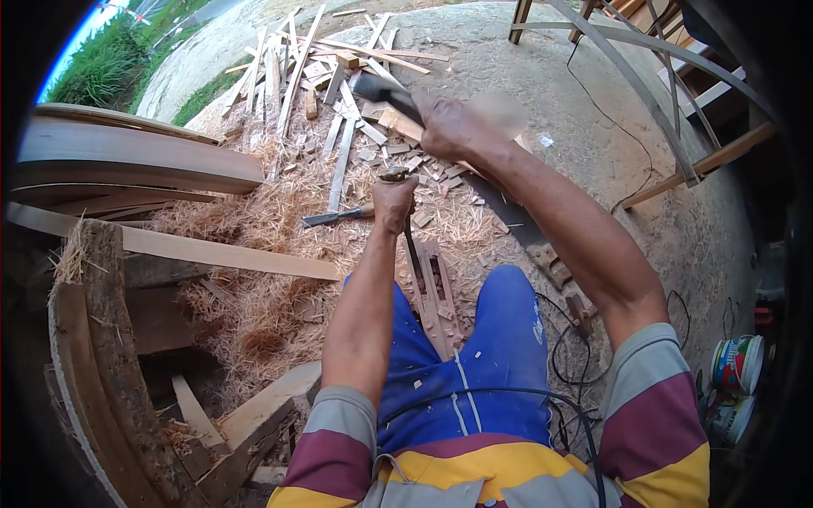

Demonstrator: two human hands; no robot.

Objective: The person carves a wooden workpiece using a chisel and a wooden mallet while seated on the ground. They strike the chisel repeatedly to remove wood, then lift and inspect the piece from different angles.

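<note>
My left hand [395, 206] is wrapped round the handle of a chisel, whose dark blade [412, 245] points down at a piece of wood [443, 317] between my thighs. Long slots are cut in that wood, and chips lie on it. The chisel's butt [395, 173] sticks out above my fist. Raised above and to the right, my right hand [446, 127] grips a hammer, its dark head [377, 89] blurred and apart from the chisel. A second, wide chisel [326, 218] lies on the shavings just left of my left hand.
Shavings and offcuts [347, 110] cover the ground ahead. Stacked boards [135, 157] and rough timber [110, 322] stand at the left. A dark board [517, 216] lies under my right arm. Cables [584, 356] run at the right, near paint buckets [737, 364]. Curved wooden frames [660, 110] stand far right.
</note>
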